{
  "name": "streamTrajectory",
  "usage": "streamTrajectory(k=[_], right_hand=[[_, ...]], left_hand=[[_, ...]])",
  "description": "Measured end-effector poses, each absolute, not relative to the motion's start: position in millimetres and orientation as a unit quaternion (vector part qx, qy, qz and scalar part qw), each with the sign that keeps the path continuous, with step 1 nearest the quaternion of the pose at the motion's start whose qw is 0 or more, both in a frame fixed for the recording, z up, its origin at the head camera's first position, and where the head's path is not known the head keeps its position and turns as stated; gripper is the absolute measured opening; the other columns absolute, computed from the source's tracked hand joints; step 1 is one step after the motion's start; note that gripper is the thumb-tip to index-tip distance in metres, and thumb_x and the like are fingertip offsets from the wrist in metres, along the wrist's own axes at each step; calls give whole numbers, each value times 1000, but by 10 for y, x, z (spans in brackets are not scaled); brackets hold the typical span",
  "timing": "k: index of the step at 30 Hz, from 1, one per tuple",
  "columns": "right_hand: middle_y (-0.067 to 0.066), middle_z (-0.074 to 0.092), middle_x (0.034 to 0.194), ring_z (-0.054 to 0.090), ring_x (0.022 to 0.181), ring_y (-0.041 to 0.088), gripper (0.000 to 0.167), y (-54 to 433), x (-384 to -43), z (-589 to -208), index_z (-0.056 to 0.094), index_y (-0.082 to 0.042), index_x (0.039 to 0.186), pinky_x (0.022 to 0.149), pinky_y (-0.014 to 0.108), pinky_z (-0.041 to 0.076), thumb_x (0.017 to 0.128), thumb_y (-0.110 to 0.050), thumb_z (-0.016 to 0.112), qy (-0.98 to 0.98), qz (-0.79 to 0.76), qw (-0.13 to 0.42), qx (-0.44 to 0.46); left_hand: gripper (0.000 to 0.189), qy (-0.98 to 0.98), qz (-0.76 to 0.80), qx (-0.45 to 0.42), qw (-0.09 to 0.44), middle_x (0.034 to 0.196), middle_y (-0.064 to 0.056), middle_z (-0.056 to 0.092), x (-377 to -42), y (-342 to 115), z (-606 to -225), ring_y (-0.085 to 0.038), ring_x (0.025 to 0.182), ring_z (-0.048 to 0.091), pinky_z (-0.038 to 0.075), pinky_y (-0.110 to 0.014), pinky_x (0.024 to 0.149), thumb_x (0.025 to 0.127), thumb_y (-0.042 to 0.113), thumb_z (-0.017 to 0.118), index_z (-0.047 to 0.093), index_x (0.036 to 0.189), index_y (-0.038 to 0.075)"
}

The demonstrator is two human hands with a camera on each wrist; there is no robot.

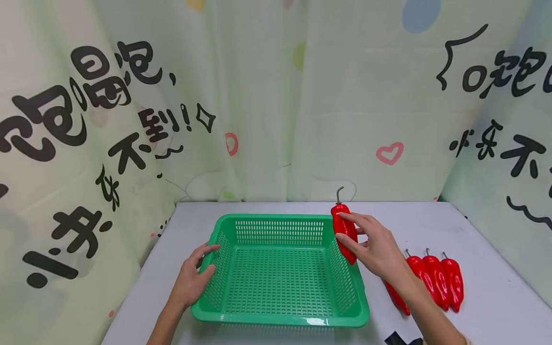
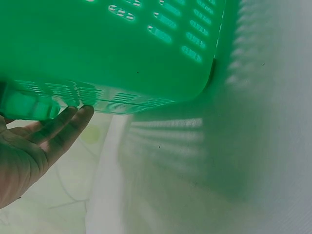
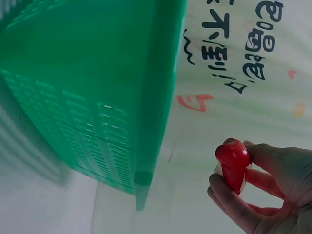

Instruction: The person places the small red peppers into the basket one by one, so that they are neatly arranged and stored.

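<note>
The basket (image 1: 280, 320) is made of hard, shiny green plastic. It is a box with round corners and a smooth, wide rim. Its walls and floor are full of little holes, like a net. It sits on a flat, pale table (image 1: 496, 287). Behind it hangs a soft, pale green curtain (image 1: 258, 96) with folds, black writing, pink hearts and round spots.

The held pepper (image 1: 342, 223) is bright red, long and a bit bumpy. Its skin is smooth and has white shiny spots. A thin, bent green stem sticks up from its top. It stands nearly upright, leaning a little, up by the right rim of the basket. The right wrist view shows a gap between the two.

The right hand (image 1: 379, 244) pinches this pepper between its thumb and fingers. The left hand (image 1: 194, 280) holds the basket's left rim, with the thumb over the rim and fingertips touching the wall outside.

Three more red peppers (image 1: 437, 278) lie side by side on the table, to the right. One other pepper (image 1: 397, 299) lies nearer the basket, partly hidden by the right arm (image 1: 424, 311).
</note>
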State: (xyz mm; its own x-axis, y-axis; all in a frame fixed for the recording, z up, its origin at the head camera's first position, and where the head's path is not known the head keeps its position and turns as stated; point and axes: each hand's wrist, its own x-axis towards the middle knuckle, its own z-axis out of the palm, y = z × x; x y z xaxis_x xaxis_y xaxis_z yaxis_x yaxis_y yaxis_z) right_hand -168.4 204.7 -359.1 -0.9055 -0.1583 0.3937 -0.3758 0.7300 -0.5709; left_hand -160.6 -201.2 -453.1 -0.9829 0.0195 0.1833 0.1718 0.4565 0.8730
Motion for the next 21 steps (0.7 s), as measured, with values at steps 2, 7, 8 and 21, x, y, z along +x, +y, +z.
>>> streamTrajectory(k=[2,7,8,21], right_hand=[[24,57,136,66,105,42,64,2020,-1692,-3578,57,-5,143,67,44,63,85,-16,82,-913,344,161,151],[24,57,136,66,106,42,62,1941,-1713,-3539,57,-5,142,67,44,63,86,-17,81,-907,355,160,160],[24,57,136,66,106,42,62,1926,-1720,-3537,57,-5,142,66,44,63,86,-16,81,-907,356,159,161],[23,60,134,68,102,37,63,1690,-1806,-3530,58,-2,140,67,41,63,84,-14,83,-895,376,152,183]], left_hand=[[47,-851,-517,-57,75,158,-28,37,-1608,-2011,-4535,-47,140,45,40,-63,110,93,-3,58,58,140,4],[47,-852,-515,-57,76,158,-28,37,-1608,-2006,-4539,-47,139,46,40,-63,109,93,-3,58,58,140,4],[47,-852,-514,-56,75,158,-28,37,-1608,-2005,-4539,-47,139,46,41,-62,109,94,-3,58,58,140,4],[47,-857,-506,-58,80,158,-29,37,-1602,-1996,-4542,-47,141,43,40,-62,109,93,-3,57,58,140,3]])
